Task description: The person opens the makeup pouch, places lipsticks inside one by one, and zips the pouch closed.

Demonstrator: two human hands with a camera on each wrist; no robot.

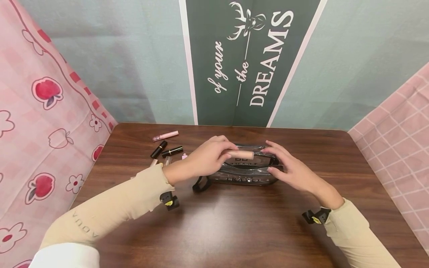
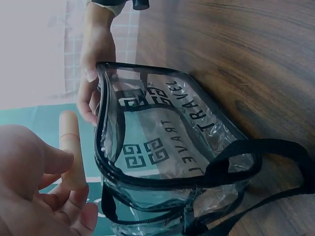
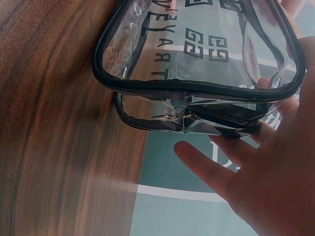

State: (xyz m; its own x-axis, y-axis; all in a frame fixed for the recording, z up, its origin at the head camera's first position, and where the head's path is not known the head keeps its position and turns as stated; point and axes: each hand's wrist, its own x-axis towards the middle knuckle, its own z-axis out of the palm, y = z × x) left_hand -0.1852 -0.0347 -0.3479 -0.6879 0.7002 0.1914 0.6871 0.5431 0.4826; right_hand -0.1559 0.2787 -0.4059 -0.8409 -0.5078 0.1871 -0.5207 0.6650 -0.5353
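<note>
A clear plastic travel bag (image 1: 246, 180) with black trim and black lettering rests on the table, its mouth unzipped. Above its mouth, my left hand (image 1: 207, 158) pinches a slim peach-coloured cosmetic tube (image 1: 244, 154) between thumb and fingers. The left wrist view shows the tube (image 2: 70, 132) beside the bag's rim, apart from it. My right hand (image 1: 296, 173) is at the bag's right end, fingers spread and touching the rim area. In the right wrist view one fingertip (image 3: 184, 149) stands clear of the plastic, while other fingers are partly behind the bag.
Left of the bag lie a pink gloss tube (image 1: 165, 136) and two black lipsticks (image 1: 159, 149). More small cosmetics (image 1: 168, 160) are partly hidden by my left forearm. A black strap loop (image 1: 202, 184) hangs off the bag's left end. A printed curtain (image 1: 151, 74) stands behind the wooden table (image 1: 228, 223).
</note>
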